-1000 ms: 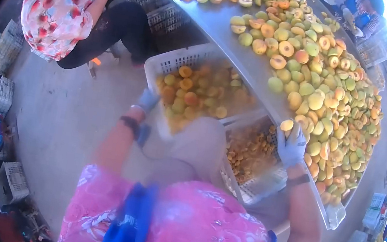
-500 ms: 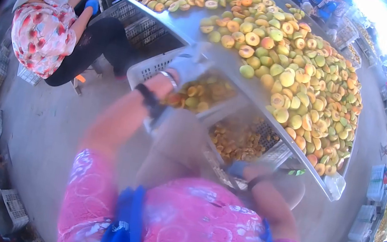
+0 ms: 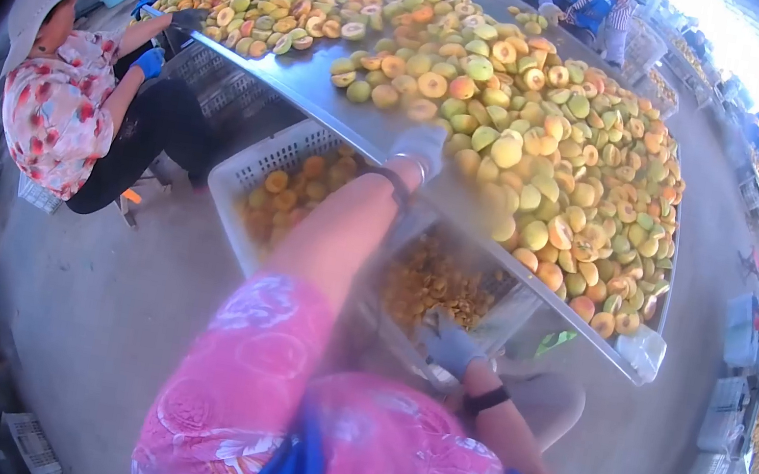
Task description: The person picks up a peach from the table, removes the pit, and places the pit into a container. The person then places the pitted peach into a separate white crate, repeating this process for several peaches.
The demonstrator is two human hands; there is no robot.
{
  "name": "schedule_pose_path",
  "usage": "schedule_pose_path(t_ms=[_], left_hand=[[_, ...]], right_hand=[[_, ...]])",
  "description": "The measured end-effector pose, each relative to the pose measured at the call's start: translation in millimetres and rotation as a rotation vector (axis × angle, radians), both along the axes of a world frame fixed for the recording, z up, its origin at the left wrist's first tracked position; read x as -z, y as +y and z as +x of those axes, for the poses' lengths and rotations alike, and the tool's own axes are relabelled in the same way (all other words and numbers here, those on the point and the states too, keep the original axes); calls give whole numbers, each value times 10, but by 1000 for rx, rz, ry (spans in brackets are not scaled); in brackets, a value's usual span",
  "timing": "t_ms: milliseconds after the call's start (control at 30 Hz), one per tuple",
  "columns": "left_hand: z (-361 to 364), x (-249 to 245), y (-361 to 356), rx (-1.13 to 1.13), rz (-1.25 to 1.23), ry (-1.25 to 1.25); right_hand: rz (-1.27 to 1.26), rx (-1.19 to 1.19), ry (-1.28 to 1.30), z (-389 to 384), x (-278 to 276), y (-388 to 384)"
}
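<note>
My left hand (image 3: 421, 147), in a pale glove, reaches over the near edge of the metal table (image 3: 371, 132), beside the heaped halved peaches (image 3: 553, 145). It is blurred, and its fingers cannot be made out. Lower down, my right hand (image 3: 452, 342), also gloved, is above the crate of small brown pieces (image 3: 442, 282), perhaps pits. Its fingers are curled together; what they hold, if anything, I cannot make out. Left of that crate, partly behind my left forearm, a white crate (image 3: 228, 175) holds more peaches (image 3: 282, 192).
At the left, a seated person (image 3: 63, 103) with blue gloves works at the table's end. Another person (image 3: 590, 7) sits beyond the far side. Stacked crates (image 3: 724, 411) line the right. A green leaf (image 3: 556, 342) shows beside the near table edge.
My left hand has moved from above the white crate up and right to the fruit on the table. My right hand has shifted slightly and shows more fully. The whole view has shifted.
</note>
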State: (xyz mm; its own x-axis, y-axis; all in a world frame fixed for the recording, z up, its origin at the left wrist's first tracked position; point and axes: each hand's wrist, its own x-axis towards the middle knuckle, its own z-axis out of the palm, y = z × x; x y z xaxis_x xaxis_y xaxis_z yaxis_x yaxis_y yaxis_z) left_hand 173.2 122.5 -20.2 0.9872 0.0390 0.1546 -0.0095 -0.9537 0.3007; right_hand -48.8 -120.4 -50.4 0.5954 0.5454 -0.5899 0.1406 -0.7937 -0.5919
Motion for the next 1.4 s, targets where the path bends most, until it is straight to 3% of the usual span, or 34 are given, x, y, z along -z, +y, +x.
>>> schedule_pose_path(t_ms=[67,100,133,167,200,233,300,333,400,433,467,533,567,633,667,733,767,833,933,1033,1067,1100,1167,1233,1267,1333,1400], left_hand=[[-10,-26,-38,61,-89,33],[-81,-18,-70,58,-142,3],[-164,-26,-61,64,-130,9],[-272,-69,-29,81,-404,39],[-377,-121,-26,96,-677,68],[-515,-153,-65,95,-668,75],[-841,-168,-148,295,-1743,187],[-958,-150,-179,286,-1738,188],[-1167,-81,-282,454,-1287,-26],[-1206,63,-372,410,-1736,-14],[-1313,57,-384,404,-1738,-6],[-1500,-31,-401,343,-1179,-48],[-1547,-7,-436,344,-1179,-43],[-1623,37,-517,394,-1961,11],[-1655,55,-531,393,-1959,13],[-1715,88,-563,339,-2324,147],[-1738,125,-585,338,-2322,149],[-1788,195,-635,234,-2032,21],[-1852,175,-687,157,-2246,140],[-1875,199,-747,180,-2215,96],[-1883,206,-767,177,-2209,94],[-1890,192,-790,132,-2152,74],[-1928,188,-829,83,-2088,56],[-1981,141,-874,228,-1732,-178],[-1987,108,-891,225,-1727,-178],[-1978,48,-913,21,-2085,21],[-1928,-14,-932,-22,-2096,52]], right_hand=[[459,-21,-600,87,576,-198],[469,-12,-601,78,391,-168],[531,141,-428,72,-9,-87],[588,289,-250,103,-233,-34],[599,297,-244,170,-202,-25],[684,351,-254,231,-139,-32],[772,399,-252,299,-100,-30],[742,399,-260,321,-121,-16],[712,406,-257,295,-310,48],[730,526,-79,225,-582,111],[742,644,98,173,-721,160],[784,666,81,157,-622,195],[805,665,68,157,-599,205],[827,666,58,118,-662,250],[866,690,114,93,-716,270],[907,718,171,60,-770,290],[902,740,174,59,-774,293],[898,761,178,56,-760,286],[893,775,170,78,-632,265],[798,673,25,174,-332,251],[735,543,-241,201,-212,249],[662,409,-502,196,-213,261],[663,415,-458,151,-205,288],[663,418,-413,140,-180,288],[675,388,-458,162,-134,274],[692,358,-502,150,-218,261],[642,374,-299,110,-334,204]])
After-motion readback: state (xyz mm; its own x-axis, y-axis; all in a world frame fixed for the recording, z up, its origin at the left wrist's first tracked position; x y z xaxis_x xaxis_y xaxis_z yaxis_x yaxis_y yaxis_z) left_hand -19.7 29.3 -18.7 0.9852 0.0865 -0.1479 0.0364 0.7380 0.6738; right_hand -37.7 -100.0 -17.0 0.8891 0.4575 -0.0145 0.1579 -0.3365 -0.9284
